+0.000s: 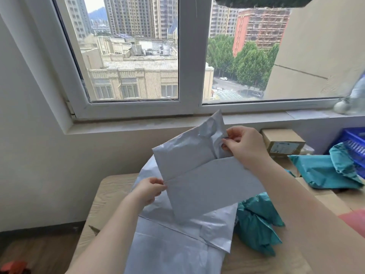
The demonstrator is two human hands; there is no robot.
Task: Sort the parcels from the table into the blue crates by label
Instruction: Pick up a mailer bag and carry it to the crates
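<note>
My left hand [151,191] pinches the grey parcel's [197,175] left edge. My right hand [245,146] pinches its far corner, fingers curled. It hangs above the surface [106,196].

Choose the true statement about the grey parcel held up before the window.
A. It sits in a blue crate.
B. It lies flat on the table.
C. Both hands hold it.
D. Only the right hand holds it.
C: the left hand pinches the grey parcel's lower edge and the right hand grips its top.

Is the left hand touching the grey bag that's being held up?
Touching. The head view shows the left hand pinching the lower left edge of the raised grey bag, fingers curled onto it with no gap.
</note>
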